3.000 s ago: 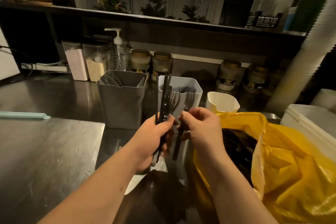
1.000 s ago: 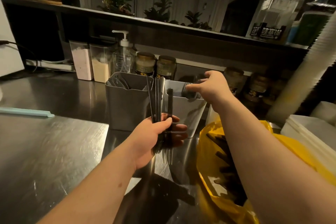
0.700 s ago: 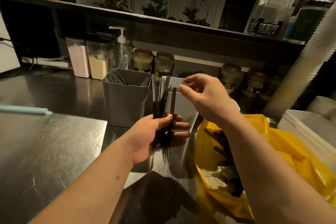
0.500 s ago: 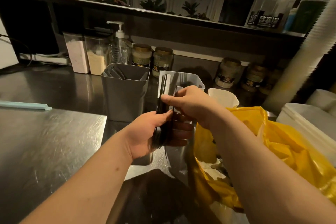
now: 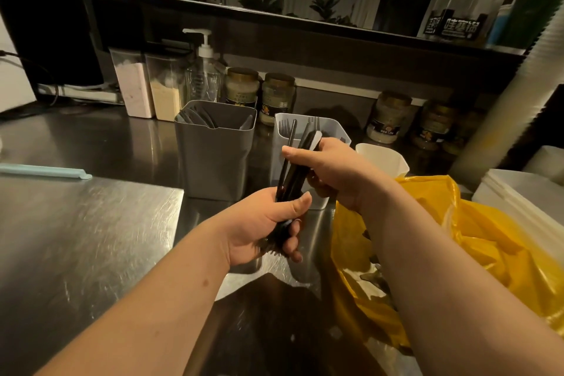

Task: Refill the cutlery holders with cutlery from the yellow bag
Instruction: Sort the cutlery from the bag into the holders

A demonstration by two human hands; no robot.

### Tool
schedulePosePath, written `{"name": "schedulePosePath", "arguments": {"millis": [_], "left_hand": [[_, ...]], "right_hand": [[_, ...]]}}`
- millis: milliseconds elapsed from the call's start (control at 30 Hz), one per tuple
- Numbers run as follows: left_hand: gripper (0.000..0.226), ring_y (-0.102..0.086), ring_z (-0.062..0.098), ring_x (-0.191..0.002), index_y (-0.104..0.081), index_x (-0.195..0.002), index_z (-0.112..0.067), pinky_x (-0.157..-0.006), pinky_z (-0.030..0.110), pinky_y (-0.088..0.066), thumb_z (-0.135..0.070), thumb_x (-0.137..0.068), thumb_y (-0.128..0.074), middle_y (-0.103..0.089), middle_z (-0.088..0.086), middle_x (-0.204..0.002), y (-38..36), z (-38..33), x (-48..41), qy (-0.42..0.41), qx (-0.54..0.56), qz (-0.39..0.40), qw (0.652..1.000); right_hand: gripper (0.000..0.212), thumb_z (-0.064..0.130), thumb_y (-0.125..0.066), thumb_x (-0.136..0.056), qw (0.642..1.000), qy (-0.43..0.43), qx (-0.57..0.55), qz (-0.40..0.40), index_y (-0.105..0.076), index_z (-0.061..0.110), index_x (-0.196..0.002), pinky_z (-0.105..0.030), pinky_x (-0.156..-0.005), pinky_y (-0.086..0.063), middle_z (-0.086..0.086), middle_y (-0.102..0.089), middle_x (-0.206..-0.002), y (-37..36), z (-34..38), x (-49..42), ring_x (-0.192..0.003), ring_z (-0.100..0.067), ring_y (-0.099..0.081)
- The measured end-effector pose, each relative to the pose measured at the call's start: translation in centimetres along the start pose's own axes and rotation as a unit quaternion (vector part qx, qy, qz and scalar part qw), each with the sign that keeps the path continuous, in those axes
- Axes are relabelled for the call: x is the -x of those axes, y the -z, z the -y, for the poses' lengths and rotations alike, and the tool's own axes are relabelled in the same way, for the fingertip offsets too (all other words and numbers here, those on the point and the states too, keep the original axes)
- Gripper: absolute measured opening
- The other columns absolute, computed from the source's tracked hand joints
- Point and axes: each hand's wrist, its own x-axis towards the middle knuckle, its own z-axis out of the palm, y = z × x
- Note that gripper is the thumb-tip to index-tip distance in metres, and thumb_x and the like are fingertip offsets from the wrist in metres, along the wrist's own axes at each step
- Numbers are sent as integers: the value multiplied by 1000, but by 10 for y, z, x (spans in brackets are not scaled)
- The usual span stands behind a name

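Observation:
My left hand (image 5: 265, 224) grips the lower end of a bundle of black plastic cutlery (image 5: 291, 172), held upright with the handles up. My right hand (image 5: 334, 172) closes on the upper handles of the same bundle, just in front of the white holder (image 5: 334, 128), which has forks standing in it. The grey holder (image 5: 215, 159) stands to its left with spoon-like pieces inside. The open yellow bag (image 5: 488, 256) lies at the right under my right forearm, with dark cutlery inside.
A small white cup (image 5: 381, 159) sits right of the white holder. Jars (image 5: 389, 119), a pump bottle (image 5: 203, 70) and two canisters line the back wall. White stacked trays (image 5: 525, 192) are at the far right. A pale blue strip (image 5: 42, 170) lies on the steel counter.
My right hand came back from the white holder, where it dropped a piece, and now grasps the handles of the bundle in my left hand. The bundle has tilted slightly right.

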Motion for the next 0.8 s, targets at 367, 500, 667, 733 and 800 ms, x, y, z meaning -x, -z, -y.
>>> {"name": "schedulePosePath", "arguments": {"millis": [367, 500, 667, 733, 800], "left_hand": [[66, -69, 34, -93, -60, -122, -10, -89, 55, -57, -65, -88, -48, -72, 13, -94, 6, -7, 1, -12, 47, -43, 998], [40, -70, 39, -95, -58, -129, -4, -90, 55, -58, -28, -107, -35, -71, 24, -110, 16, -9, -5, -46, 156, -126, 979], [45, -63, 18, -123, -57, -136, -24, -108, 42, -48, -6, -96, -61, -69, 1, -129, -8, 16, -14, -73, -61, -42, 995], [63, -51, 13, -136, -45, -145, -40, -117, 38, -36, -42, -88, -72, -61, -9, -140, -14, 23, -15, -99, -48, -1, 994], [67, -51, 10, -136, -38, -149, -45, -115, 33, -39, -54, -88, -64, -57, -15, -144, -18, 22, -16, -144, 23, -7, 989]], "right_hand": [[14, 23, -60, -98, 960, -12, -216, -179, -52, 15, -89, -26, -56, -48, -7, -54, -80, -3, -12, 20, -71, -18, -57], [12, 27, -59, -100, 885, 47, -379, -267, -55, 18, -92, -33, -74, -58, -3, -62, -84, 9, -19, 36, -82, -18, -65], [39, 41, -62, -94, 849, 48, -469, -238, -57, 16, -124, -38, -81, -60, -8, -75, -104, -12, -36, 45, -94, -24, -74], [55, 46, -66, -85, 841, 27, -490, -226, -58, 13, -127, -52, -94, -55, -14, -74, -111, -28, -43, 48, -101, -33, -73], [54, 45, -69, -79, 838, 8, -508, -197, -65, 10, -120, -57, -100, -51, -16, -74, -111, -44, -50, 49, -104, -37, -71]]}}
